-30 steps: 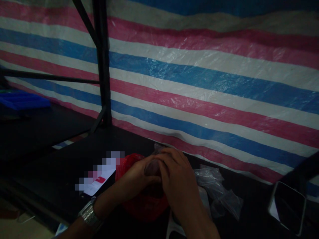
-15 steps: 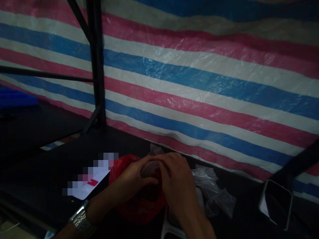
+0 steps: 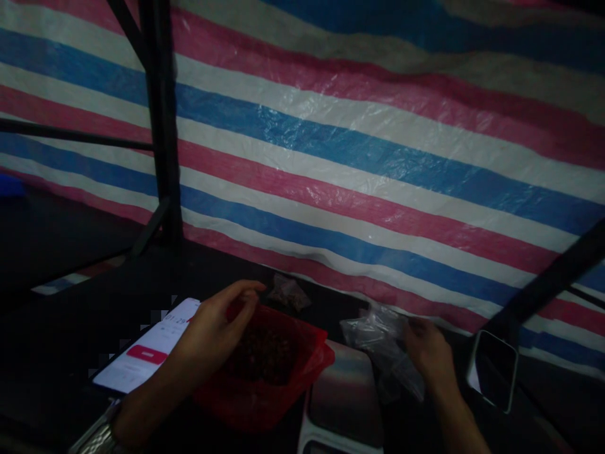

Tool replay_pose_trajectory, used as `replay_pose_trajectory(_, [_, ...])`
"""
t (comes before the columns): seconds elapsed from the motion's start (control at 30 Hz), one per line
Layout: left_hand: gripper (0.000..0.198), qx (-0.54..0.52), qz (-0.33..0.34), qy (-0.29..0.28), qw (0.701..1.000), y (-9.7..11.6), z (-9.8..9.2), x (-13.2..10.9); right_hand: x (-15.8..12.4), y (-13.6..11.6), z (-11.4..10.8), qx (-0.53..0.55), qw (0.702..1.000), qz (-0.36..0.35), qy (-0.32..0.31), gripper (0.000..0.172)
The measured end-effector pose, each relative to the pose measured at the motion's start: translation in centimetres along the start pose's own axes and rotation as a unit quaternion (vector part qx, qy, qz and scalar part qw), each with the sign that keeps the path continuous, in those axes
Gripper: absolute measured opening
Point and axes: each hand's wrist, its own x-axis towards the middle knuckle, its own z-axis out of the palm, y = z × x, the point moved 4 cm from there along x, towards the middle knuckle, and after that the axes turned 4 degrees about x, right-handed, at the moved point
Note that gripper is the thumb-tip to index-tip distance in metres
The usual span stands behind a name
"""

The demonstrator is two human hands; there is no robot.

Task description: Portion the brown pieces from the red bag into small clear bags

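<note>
A red plastic bag [image 3: 302, 334] stands wide at the mouth, with a heap of small dark brown pieces [image 3: 265, 356] inside. My left hand [image 3: 215, 325] reaches over the bag's left rim, its fingers stretched out and the thumb apart, holding nothing visible. At the right, the fingers of my right hand [image 3: 428, 350] are curled at the edge of a pile of clear plastic bags [image 3: 378, 334] and seem to pinch one; dim light blurs the fingertips. Behind the red bag lies a small clear bag with brownish contents [image 3: 289, 292].
A flat scale [image 3: 345, 397] sits between the red bag and the clear bags. A lit phone [image 3: 146, 353] lies left, partly behind my left forearm. Another dark-screened phone-like device [image 3: 493, 371] leans at right. Black posts [image 3: 163, 126] and a striped sheet [image 3: 378, 145] stand behind.
My hands were together over the red bag. The right has moved right to the clear bags, and the left has shifted left to the rim. The bag's contents now show.
</note>
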Motion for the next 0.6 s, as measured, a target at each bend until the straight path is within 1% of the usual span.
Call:
replay_pose_trajectory(0.07, [0.039, 0.013, 0.007, 0.007, 1.000, 0.0, -0.3, 0.1, -0.3, 0.5, 0.3, -0.030, 0.999, -0.013, -0.002, 0.034])
replay_pose_trajectory(0.13, [0.036, 0.015, 0.016, 0.012, 1.000, 0.0, -0.6, 0.1, -0.6, 0.0, 0.5, -0.057, 0.998, -0.037, 0.009, 0.039])
replay_pose_trajectory(0.2, [0.033, 0.013, 0.023, 0.020, 0.999, -0.1, -0.8, 0.1, -0.8, -1.6, 0.7, -0.071, 0.994, -0.075, 0.019, 0.045])
replay_pose_trajectory(0.27, [0.031, 0.011, 0.031, 0.026, 0.999, -0.2, -1.1, 0.0, -1.2, -4.1, 1.5, -0.072, 0.990, -0.122, 0.016, 0.047])
replay_pose_trajectory(0.3, [0.030, 0.010, 0.035, 0.029, 0.999, -0.3, -1.3, 0.0, -1.6, -5.7, 2.2, -0.067, 0.987, -0.149, 0.004, 0.046])
replay_pose_trajectory(0.37, [0.027, 0.009, 0.044, 0.034, 0.998, -0.3, -1.6, -0.1, -2.6, -9.1, 4.5, -0.057, 0.975, -0.209, -0.048, 0.042])
replay_pose_trajectory(0.43, [0.025, 0.008, 0.054, 0.035, 0.998, -0.1, -1.8, -0.2, -3.9, -12.5, 7.8, -0.054, 0.952, -0.270, -0.135, 0.034])
replay_pose_trajectory(0.5, [0.022, 0.002, 0.063, 0.030, 0.998, 0.1, -1.9, -0.3, -4.8, -15.0, 11.2, -0.074, 0.931, -0.292, -0.207, 0.023])
replay_pose_trajectory(0.53, [0.022, -0.002, 0.068, 0.027, 0.997, 0.2, -1.9, -0.4, -5.1, -15.9, 12.7, -0.088, 0.921, -0.295, -0.238, 0.022])
replay_pose_trajectory(0.6, [0.020, -0.011, 0.077, 0.014, 0.997, 0.4, -1.8, -0.5, -5.2, -17.0, 15.2, -0.113, 0.905, -0.295, -0.286, 0.033])
